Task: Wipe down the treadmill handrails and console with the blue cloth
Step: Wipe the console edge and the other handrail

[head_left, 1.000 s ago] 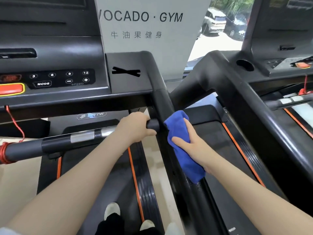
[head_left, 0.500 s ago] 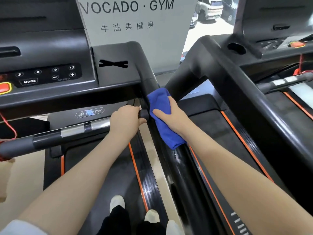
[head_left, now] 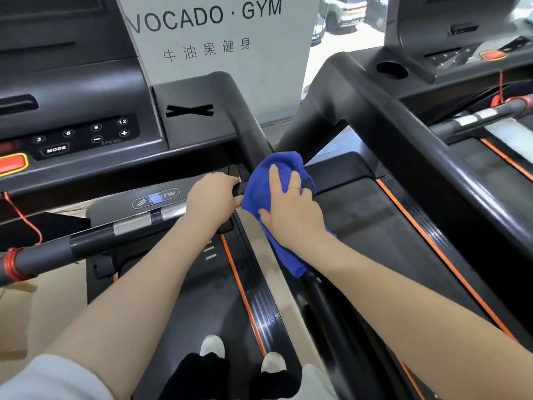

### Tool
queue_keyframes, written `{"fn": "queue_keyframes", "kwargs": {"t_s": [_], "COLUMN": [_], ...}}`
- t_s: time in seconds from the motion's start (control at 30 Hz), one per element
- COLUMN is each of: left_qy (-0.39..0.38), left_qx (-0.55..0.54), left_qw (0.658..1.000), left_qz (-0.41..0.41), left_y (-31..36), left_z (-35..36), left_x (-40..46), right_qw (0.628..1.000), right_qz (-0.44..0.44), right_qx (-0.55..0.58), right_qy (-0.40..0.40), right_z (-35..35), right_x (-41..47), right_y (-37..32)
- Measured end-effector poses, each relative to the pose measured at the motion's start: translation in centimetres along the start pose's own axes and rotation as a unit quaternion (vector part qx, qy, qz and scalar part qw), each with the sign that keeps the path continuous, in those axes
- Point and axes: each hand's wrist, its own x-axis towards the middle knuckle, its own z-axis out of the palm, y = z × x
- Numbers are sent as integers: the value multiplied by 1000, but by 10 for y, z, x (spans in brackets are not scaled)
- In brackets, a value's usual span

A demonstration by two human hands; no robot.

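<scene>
The right hand (head_left: 291, 209) pressed the blue cloth (head_left: 271, 197) on the side handrail (head_left: 326, 295), fingers nearly straight. The left hand (head_left: 212, 197) gripped the crossbar (head_left: 86, 243). The next move probably called for wiping up toward the console (head_left: 86, 111).

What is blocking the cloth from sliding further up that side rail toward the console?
Nothing visible. The right hand presses the blue cloth on the side handrail, bare up to the console. The left hand grips the crossbar beside it.

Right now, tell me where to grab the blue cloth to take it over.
Grip the loose tail of the blue cloth hanging below the right hand, coming from the near side; the upper part is pinned flat against the side rail.
</scene>
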Motion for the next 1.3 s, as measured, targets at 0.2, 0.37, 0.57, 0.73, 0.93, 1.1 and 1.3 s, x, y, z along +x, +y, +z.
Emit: {"fn": "queue_keyframes", "kwargs": {"t_s": [0.2, 0.37, 0.57, 0.73, 0.93, 1.1, 1.3], "left_qy": [-44, -53, -39, -32, -34, -59, 34], "left_qx": [-19, -17, 20, 27, 25, 7, 5], "left_qw": [997, 995, 992, 984, 978, 971, 956], "left_qz": [57, 85, 119, 171, 205, 233, 293], "left_y": [-10, -15, -23, -30, -31, -36, -31], "left_z": [-8, -10, -3, 1, 3, 5, 13], "left_x": [1, 1, 5, 7, 14, 20, -2], "right_qw": [998, 999, 981, 959, 930, 928, 942], "right_qz": [29, 49, 99, 170, 274, 335, 302], "right_qx": [57, 16, -145, -158, -121, -80, -97], "right_qy": [-8, 16, 81, 163, 215, 145, 109], "right_z": [-5, -3, 18, 44, 55, 37, 21], "right_x": [49, 38, -29, -93, -139, -94, -51], "right_y": [-11, -16, -13, -9, -15, -29, -37]}}
